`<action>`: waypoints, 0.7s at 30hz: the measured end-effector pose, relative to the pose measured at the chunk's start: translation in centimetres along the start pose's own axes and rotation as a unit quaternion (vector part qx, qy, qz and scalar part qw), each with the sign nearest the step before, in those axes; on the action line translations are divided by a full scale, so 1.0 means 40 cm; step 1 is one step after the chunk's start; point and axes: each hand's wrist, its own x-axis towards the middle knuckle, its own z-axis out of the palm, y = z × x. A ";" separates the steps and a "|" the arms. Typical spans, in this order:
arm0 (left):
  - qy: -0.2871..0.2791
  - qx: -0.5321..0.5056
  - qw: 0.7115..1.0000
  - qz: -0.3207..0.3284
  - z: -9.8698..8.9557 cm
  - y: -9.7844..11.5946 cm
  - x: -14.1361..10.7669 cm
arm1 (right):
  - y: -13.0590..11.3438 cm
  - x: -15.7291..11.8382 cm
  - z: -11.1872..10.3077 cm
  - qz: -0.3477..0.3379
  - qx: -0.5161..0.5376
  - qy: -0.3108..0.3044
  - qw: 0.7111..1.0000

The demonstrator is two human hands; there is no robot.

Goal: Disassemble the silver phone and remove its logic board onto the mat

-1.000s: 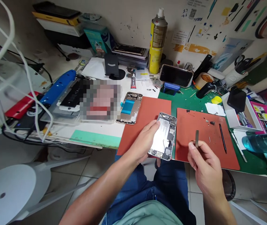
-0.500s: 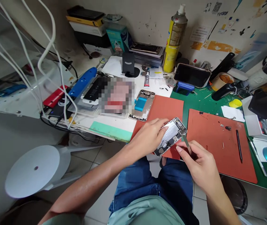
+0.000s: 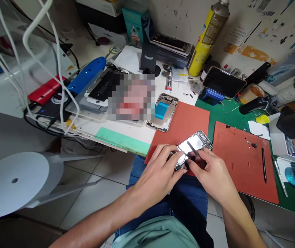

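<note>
An opened phone housing, its silvery inside and small parts exposed, is tilted over the near edge of a reddish-brown mat. My left hand is closed around its lower left end, with the fingers bent over the frame. Pinched in my right hand is a thin flat pry blade, whose rounded tip lies over the inside of the housing. The right fingertips are close to the housing's lower edge, where a small dark part is half hidden between both hands.
Another phone housing with a blue strip lies beyond my left hand. To the right, a second mat carries small parts and a black pen-like tool. A phone on a blue stand and a yellow spray can stand behind.
The pry blade has moved from beside the housing's right end to over its inside. My left hand has slid to the lower left end, and the hands are closer together. The view has shifted.
</note>
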 end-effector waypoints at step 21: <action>0.017 -0.053 0.998 -0.032 0.009 0.012 0.019 | 0.077 -0.060 0.049 -0.002 0.209 0.112 0.972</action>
